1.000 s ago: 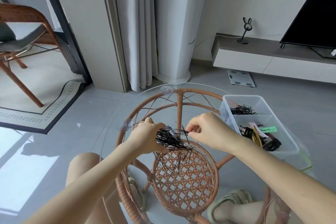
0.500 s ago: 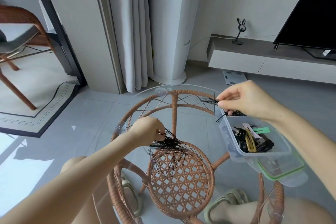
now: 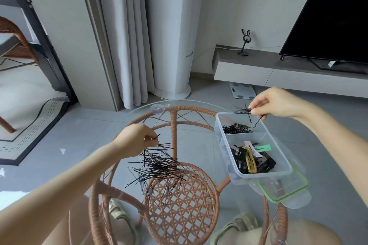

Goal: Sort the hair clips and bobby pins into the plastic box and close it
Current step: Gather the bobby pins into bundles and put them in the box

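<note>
Since half a second ago the right hand (image 3: 278,103) has carried its pinch of bobby pins (image 3: 244,111) on over the far end of the plastic box (image 3: 264,174), and the left hand (image 3: 137,141) has dipped back to the pile.

Head view: a glass-topped rattan desk (image 3: 173,117) carries everything; a curtain (image 3: 123,36), a TV (image 3: 328,16) and a low cabinet (image 3: 278,69) stand behind, and nothing blocks the hands. The box sits at the desk's right edge, its green-rimmed lid (image 3: 286,191) tucked beneath. Its far compartment holds black pins, and hair clips (image 3: 253,160) fill the near one. Right fingers (image 3: 253,112) are pinched closed on a few pins just above the far compartment, arm stretched out. Left fingers (image 3: 153,141) nip pins at the top of the loose pin pile (image 3: 157,167), which lies mid-desk just below that hand, wrist bent down.
</note>
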`<state>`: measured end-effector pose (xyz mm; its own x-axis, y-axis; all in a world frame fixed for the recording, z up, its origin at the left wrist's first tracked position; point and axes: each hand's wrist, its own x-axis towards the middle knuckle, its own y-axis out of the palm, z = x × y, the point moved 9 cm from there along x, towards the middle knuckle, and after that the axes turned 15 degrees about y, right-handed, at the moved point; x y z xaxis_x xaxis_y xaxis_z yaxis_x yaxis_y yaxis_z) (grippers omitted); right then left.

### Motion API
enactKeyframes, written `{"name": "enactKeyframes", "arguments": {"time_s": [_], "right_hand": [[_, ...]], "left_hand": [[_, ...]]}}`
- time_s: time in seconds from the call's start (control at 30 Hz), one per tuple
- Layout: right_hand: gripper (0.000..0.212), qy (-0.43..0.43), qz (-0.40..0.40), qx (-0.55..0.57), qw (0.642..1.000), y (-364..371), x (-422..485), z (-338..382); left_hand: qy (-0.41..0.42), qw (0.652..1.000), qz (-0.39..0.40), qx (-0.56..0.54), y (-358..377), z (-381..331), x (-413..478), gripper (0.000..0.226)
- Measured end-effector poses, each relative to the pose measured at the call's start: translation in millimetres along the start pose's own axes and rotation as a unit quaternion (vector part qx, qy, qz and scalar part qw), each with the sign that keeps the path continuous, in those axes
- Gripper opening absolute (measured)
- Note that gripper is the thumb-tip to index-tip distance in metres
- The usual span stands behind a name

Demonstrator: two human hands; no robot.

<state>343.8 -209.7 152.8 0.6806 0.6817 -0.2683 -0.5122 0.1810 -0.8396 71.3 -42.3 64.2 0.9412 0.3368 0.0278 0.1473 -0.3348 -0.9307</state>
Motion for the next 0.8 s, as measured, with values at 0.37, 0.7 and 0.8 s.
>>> {"name": "enactKeyframes", "arguments": {"time_s": [0.37, 0.7, 0.8], "right_hand": [[0.010, -0.073, 0.045, -0.225, 0.971, 65, 32, 13], [0.019, -0.076, -0.142, -0.099, 0.982, 2, 2, -19], [0.020, -0.063, -0.172, -0.074, 0.980, -7, -10, -39]], "left_hand": [[0.028, 0.997, -0.066, -0.042, -45, -39, 30, 0.021], [0.094, 0.984, -0.110, -0.100, -41, -131, 120, 0.019], [0.095, 0.986, -0.093, -0.104, -18, -151, 151, 0.020]]}}
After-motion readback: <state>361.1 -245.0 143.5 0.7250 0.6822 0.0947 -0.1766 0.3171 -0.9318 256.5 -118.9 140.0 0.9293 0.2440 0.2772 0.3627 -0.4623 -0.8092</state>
